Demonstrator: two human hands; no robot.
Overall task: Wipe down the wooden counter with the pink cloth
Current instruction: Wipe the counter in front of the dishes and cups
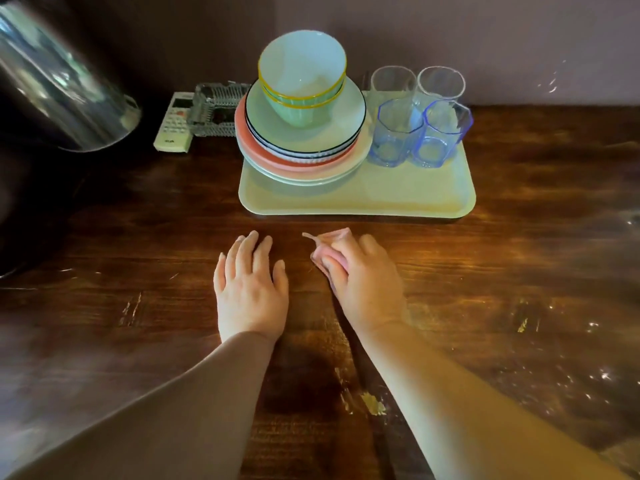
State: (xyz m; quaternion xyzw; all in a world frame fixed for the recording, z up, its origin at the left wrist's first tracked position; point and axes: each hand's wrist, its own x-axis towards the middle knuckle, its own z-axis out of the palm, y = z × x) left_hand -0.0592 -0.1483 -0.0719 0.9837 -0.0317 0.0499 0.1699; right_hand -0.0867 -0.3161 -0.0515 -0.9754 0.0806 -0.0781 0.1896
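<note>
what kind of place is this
Probably a home kitchen or dining corner: a wooden counter holds a tray stacked with plates, bowls and drinking glasses, with a remote control against the wall.

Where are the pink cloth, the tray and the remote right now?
pink cloth (333,238): head view, bunched end past the fingers.
tray (363,199): head view, bare front part.
remote (173,128): head view, keypad.
</note>
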